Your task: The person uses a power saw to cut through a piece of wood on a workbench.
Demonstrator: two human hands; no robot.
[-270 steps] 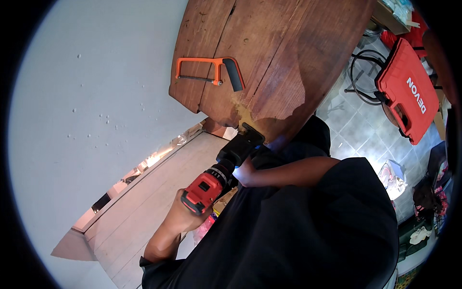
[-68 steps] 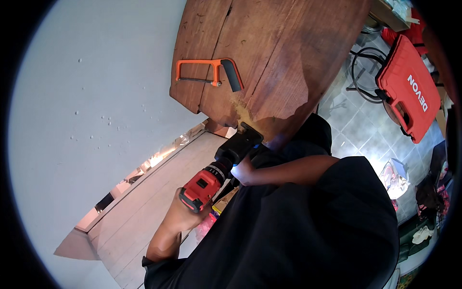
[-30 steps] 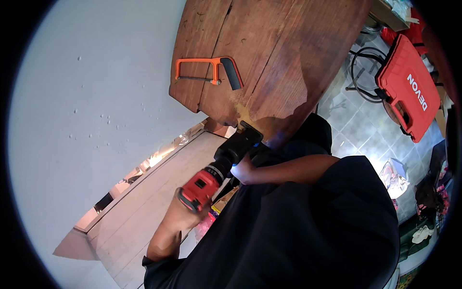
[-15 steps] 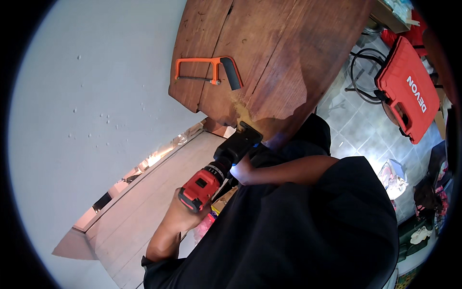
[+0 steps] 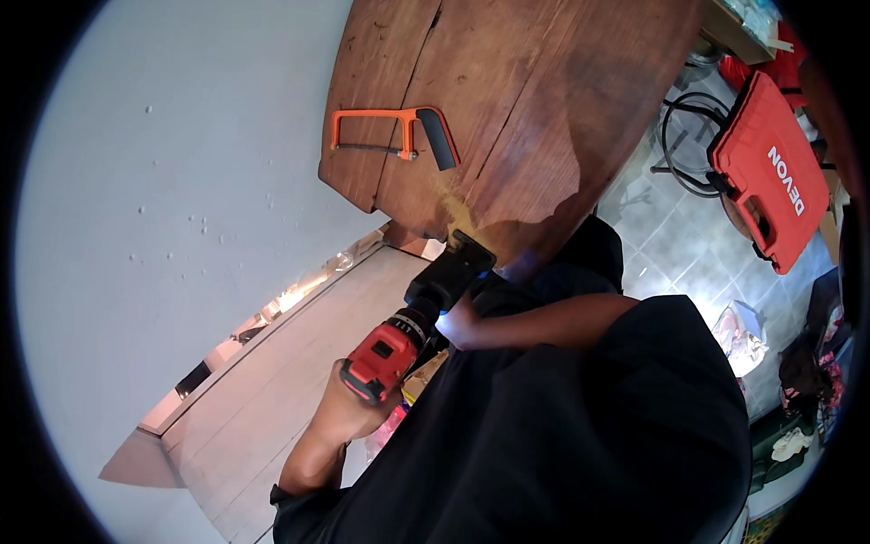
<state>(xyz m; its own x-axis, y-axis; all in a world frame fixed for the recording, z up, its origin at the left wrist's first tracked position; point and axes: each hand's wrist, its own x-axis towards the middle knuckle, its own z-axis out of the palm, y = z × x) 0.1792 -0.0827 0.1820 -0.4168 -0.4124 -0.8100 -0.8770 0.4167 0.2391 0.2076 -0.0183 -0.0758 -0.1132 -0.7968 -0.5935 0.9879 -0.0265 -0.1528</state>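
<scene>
A red and black cordless drill (image 5: 385, 354) carries a black saw attachment (image 5: 450, 274) at its front. My left hand (image 5: 355, 408) is closed around the drill's grip, behind its body. My right hand (image 5: 460, 325) is wrapped around the underside of the attachment, its fingers partly hidden. The attachment's front plate sits at the near edge of a brown wooden tabletop (image 5: 507, 118); no blade can be seen. Pale sawdust (image 5: 458, 210) lies in a streak on the wood just ahead of it. Beyond the dust lies an orange hacksaw (image 5: 406, 118) with a dark handle.
A white wall (image 5: 181, 181) stands close on the left. Below it runs a pale wooden board surface (image 5: 290, 344). To the right, a red tool case (image 5: 770, 172) rests above the tiled floor (image 5: 675, 240), beside a dark round-framed stand (image 5: 666, 136). A clear plastic bag (image 5: 741, 340) lies lower down.
The rear of the drill and my left hand have shifted very slightly to the right and nearer to me. The front plate stays at the wood's edge.
</scene>
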